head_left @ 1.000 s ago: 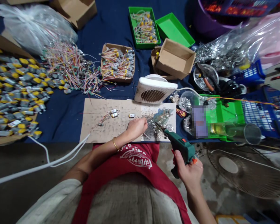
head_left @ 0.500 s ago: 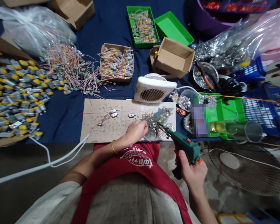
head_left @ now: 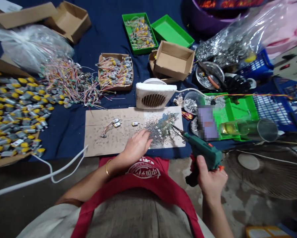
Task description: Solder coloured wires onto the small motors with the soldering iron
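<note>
My right hand [head_left: 211, 178] is wrapped round the handle of a green soldering gun [head_left: 203, 148], whose tip points left over the littered end of the cardboard sheet [head_left: 96, 143]. My left hand [head_left: 137, 145] is low over the sheet's front part, palm down, fingers loosely stretched and thumb apart; I see nothing held in it. Just beyond its fingers lies a single small motor [head_left: 135, 123]. Further left, two small motors [head_left: 116, 122] with wires attached rest on the sheet. Small shiny metal pieces [head_left: 155, 130] are scattered right of my left hand.
A white vent fan [head_left: 155, 96] stands behind the sheet. Left are piled motors [head_left: 17, 105] and a wire heap [head_left: 69, 77]. A carton of wired motors [head_left: 115, 88] sits behind. Green trays [head_left: 244, 107], a clear cup [head_left: 267, 129] and blue baskets [head_left: 269, 107] crowd the right.
My left hand has shifted left, away from the metal pieces, and its fingers have loosened from a pinch. The soldering gun has moved slightly right. The whole view has shifted a little.
</note>
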Available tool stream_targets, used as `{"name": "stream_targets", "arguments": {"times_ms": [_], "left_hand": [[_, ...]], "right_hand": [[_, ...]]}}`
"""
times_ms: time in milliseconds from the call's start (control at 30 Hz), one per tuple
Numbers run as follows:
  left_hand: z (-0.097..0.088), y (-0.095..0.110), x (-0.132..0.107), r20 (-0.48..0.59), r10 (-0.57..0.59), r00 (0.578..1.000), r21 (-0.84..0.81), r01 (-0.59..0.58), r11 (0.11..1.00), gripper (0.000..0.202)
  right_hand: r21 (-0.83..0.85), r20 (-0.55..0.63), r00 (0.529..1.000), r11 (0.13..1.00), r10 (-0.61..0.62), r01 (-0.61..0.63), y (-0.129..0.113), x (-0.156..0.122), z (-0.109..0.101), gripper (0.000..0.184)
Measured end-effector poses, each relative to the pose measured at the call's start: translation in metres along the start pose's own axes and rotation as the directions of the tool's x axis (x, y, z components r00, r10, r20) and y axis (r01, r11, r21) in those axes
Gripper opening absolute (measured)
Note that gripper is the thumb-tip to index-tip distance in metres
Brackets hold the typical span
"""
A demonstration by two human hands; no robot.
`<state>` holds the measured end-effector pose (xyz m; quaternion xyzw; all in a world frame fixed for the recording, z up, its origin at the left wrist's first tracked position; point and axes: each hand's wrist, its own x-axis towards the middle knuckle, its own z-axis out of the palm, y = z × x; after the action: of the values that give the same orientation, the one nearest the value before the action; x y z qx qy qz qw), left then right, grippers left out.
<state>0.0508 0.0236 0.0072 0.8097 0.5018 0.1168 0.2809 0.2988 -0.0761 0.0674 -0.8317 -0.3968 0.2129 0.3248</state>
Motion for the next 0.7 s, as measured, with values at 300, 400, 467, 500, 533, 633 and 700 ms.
{"name": "stream_targets", "arguments": {"times_ms": [300,400,467,500,533,633,700], "left_hand": [[0.033,0.019,0.108,0.185,0.227,0.956,-0.024,-0.226,0.974,0.019],[0.029,0.009,0.106,0.165,0.211,0.963,-0.099,-0.197,0.975,0.022],[0.017,0.000,0.094,0.126,0.189,0.974,-0.134,-0.172,0.976,0.022],[0.011,-0.004,0.088,0.117,0.172,0.978,-0.132,-0.157,0.979,0.022],[0.005,-0.007,0.082,0.121,0.157,0.980,-0.118,-0.142,0.983,0.022],[-0.004,-0.012,0.071,0.204,0.149,0.968,-0.056,-0.140,0.989,0.022],[-0.006,-0.016,0.065,0.234,0.161,0.959,-0.043,-0.155,0.987,0.021]], "right_hand": [[0.347,-0.243,0.964,0.938,0.106,-0.016,-0.010,0.001,-0.002,0.050],[0.373,-0.267,0.959,0.928,0.097,0.010,-0.011,0.001,-0.002,0.051],[0.372,-0.247,0.965,0.928,0.085,0.014,-0.011,0.003,-0.001,0.051],[0.368,-0.231,0.970,0.930,0.076,0.015,-0.010,0.004,0.001,0.049],[0.362,-0.213,0.975,0.932,0.070,0.012,-0.010,0.006,0.002,0.048],[0.337,-0.148,0.987,0.941,0.068,-0.015,-0.009,0.009,0.010,0.047],[0.306,-0.108,0.993,0.952,0.051,-0.016,-0.008,0.010,0.016,0.047]]}}
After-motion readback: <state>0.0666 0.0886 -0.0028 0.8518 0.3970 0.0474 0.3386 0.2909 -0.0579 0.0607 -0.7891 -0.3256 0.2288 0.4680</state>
